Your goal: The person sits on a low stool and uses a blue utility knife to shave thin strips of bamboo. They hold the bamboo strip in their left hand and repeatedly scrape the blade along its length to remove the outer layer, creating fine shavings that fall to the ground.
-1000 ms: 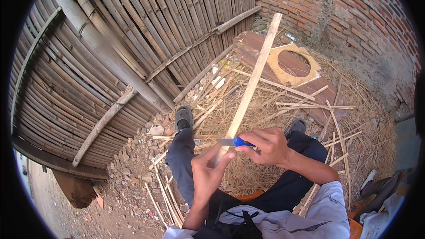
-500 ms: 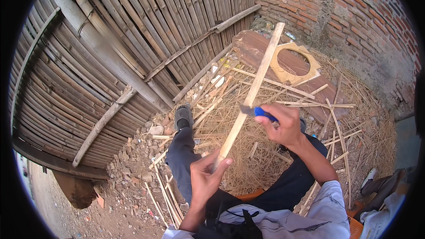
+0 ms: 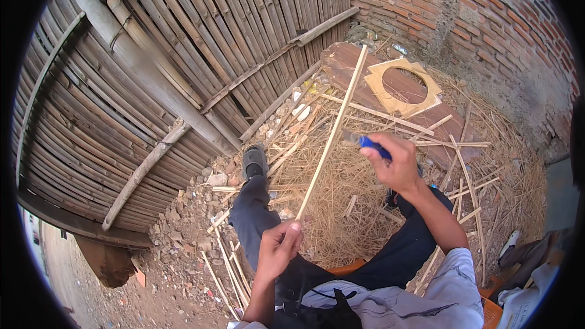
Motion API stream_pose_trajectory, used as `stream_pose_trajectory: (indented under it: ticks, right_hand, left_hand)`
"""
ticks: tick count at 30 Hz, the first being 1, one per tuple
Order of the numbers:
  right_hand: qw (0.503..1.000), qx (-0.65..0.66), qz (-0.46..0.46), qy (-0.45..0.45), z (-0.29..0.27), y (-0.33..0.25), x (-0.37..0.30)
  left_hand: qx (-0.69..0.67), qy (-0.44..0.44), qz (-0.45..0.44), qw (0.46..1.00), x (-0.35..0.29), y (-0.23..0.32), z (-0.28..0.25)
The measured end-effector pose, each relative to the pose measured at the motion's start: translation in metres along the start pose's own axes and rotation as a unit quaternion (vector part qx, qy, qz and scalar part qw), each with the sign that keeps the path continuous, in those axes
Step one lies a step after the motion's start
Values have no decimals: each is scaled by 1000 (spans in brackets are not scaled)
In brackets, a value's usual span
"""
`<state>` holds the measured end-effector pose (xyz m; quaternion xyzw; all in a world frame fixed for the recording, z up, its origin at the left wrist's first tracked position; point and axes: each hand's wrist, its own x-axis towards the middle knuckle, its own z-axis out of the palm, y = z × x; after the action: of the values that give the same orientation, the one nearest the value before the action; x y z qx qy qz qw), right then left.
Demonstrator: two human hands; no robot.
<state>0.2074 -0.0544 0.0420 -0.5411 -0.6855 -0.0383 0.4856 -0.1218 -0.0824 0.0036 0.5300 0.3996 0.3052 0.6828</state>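
Note:
My left hand (image 3: 280,245) grips the lower end of a long, pale bamboo strip (image 3: 332,137), which slants up and away to the right with its narrow edge turned toward me. In my right hand (image 3: 397,164) is a knife (image 3: 373,147) with a blue handle; its short blade is blurred and points left, a little apart from the strip. Fingers of both hands are closed. Beneath them, between my knees, lies a heap of straw-like shavings (image 3: 341,225).
A brown board (image 3: 341,64) bears a yellowish panel with a round hole (image 3: 379,96). Cut strips (image 3: 468,176) lie at right, more (image 3: 230,271) by my left leg. A bamboo wall (image 3: 244,30) stands left, a brick wall (image 3: 408,6) behind. Another person's leg (image 3: 524,259) shows at right.
The bamboo strip has turned from its broad face to its narrow edge and tipped slightly left. The knife has come away from it to the right.

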Motion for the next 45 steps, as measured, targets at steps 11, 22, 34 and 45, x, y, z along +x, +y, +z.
stream_pose_trajectory:
  ticks: [11,22,34,45]
  right_hand:
    - [991,20,-100,-85,27,-46,-28]
    - [993,-17,-104,-50,21,-39,-22]
    - [989,-22,-138,-42,29,-40,-19]
    - [996,-71,55,27,19,40,27]
  left_hand:
    - [111,53,101,987,30,16,40]
    - [244,114,126,955,27,18,51]
    - [243,111,145,953,10,15,29]
    - [233,100,51,966,-49,-32,-6]
